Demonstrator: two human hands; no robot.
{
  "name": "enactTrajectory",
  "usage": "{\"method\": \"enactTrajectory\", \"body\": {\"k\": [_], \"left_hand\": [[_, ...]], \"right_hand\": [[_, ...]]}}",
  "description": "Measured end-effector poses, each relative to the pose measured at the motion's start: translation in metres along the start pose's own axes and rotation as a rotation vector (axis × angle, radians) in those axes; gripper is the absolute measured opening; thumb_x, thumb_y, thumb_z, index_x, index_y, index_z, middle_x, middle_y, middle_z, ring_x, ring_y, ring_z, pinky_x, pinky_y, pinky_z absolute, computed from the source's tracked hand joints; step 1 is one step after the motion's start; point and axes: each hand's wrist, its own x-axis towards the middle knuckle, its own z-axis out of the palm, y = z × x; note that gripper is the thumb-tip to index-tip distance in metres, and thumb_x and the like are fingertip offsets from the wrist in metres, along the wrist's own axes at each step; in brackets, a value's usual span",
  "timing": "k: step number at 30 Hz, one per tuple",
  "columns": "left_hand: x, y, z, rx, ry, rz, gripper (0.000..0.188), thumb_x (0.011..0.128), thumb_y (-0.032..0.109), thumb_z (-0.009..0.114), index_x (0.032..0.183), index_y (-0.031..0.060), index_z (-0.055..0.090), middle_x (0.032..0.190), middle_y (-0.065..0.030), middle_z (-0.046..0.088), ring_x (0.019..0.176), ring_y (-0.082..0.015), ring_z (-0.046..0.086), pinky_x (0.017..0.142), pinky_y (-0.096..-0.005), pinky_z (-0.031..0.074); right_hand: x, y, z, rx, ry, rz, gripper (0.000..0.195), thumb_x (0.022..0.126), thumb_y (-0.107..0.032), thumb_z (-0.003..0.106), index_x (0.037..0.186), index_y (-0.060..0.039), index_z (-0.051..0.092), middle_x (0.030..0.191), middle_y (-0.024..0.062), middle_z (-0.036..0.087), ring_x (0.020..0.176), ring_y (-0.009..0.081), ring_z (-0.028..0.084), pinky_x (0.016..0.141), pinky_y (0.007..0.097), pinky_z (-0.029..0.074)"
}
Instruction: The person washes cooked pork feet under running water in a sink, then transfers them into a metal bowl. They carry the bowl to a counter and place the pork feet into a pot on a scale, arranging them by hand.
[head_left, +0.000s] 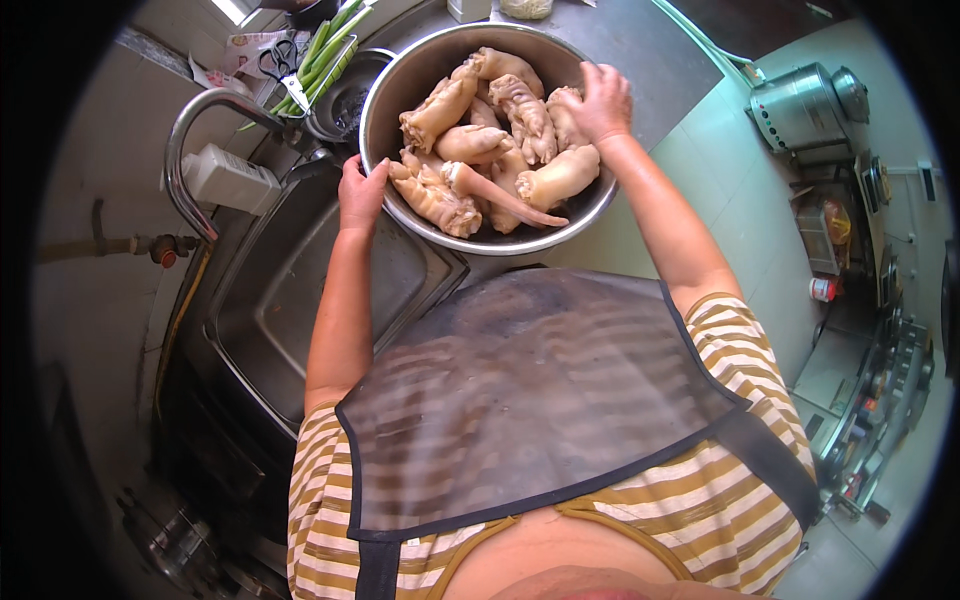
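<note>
A large round stainless-steel basin full of pale pig's trotters stands before me, partly over the counter beside the sink. One long, tapering piece, like a pig's tail, lies on top near the front. At the basin's left rim is my left hand, its thumb over the edge and its fingers mostly hidden behind the wall. My right hand rests over the right rim, fingers reaching inside beside a trotter; whether it grips the rim or that trotter is hard to tell.
A steel sink lies at the left under a curved faucet. Behind it are a white plastic jug, scissors, green onions and a smaller metal bowl. A steel cooker stands at the far right.
</note>
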Motion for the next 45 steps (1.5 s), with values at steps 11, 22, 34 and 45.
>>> {"method": "enactTrajectory", "body": {"k": [11,22,34,45], "left_hand": [[0.014,0.021,-0.005,-0.427,-0.272,-0.117,0.043,0.08,0.005,0.059,0.122,-0.0038,0.054,0.113,-0.0145,0.063,0.097,-0.0233,0.062,0.086,-0.0362,0.051],[-0.018,0.071,0.037,-0.388,-0.37,-0.086,0.031,0.071,-0.005,0.051,0.102,-0.0018,0.055,0.095,-0.0101,0.062,0.081,-0.0208,0.061,0.078,-0.0338,0.052],[-0.122,0.211,0.192,-0.654,-0.564,-0.04,0.04,0.071,-0.006,0.05,0.11,0.0,0.056,0.104,-0.0161,0.064,0.091,-0.0296,0.064,0.086,-0.0426,0.054],[-0.193,0.372,0.348,-0.408,-0.556,-0.089,0.037,0.076,-0.006,0.051,0.112,-0.0007,0.046,0.1,-0.0175,0.06,0.084,-0.0294,0.062,0.076,-0.0412,0.055]], "right_hand": [[-0.002,0.069,0.051,0.325,-0.217,0.564,0.023,0.07,-0.012,0.064,0.092,-0.0042,0.064,0.094,0.0226,0.065,0.091,0.0397,0.064,0.08,0.0443,0.052],[-0.172,0.086,-0.062,0.822,0.032,1.011,0.015,0.069,-0.007,0.06,0.081,0.0007,0.057,0.074,0.0162,0.059,0.071,0.0231,0.057,0.07,0.0384,0.047],[-0.211,0.25,-0.256,0.932,0.279,0.732,0.039,0.086,-0.036,0.066,0.08,0.0011,0.056,0.066,0.0115,0.054,0.065,0.0155,0.047,0.064,0.0372,0.045],[-0.22,0.415,-0.38,0.878,0.265,1.006,0.013,0.07,-0.009,0.057,0.079,0.0014,0.058,0.074,0.0219,0.062,0.072,0.0358,0.061,0.068,0.0452,0.047]]}}
